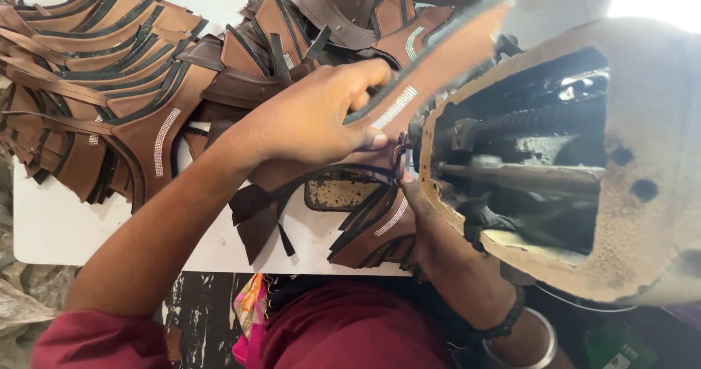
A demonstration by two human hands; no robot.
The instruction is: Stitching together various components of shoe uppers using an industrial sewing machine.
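Close to the lens, a worn machine head (pixel 584 157) hides most of the right hand (pixel 431 215), grip unclear, while the left hand (pixel 314 117) pinches a blurred brown strap (pixel 431 66) above the piled straps (pixel 109 69).

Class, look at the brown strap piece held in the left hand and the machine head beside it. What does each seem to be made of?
Brown strap piece with a sparkly strip: probably leather or faux leather, matte, flexing in the left hand; the strip glints like small studs.
Beige machine head: likely painted cast metal, with chipped edges, rusty patches and dark, greasy parts inside.
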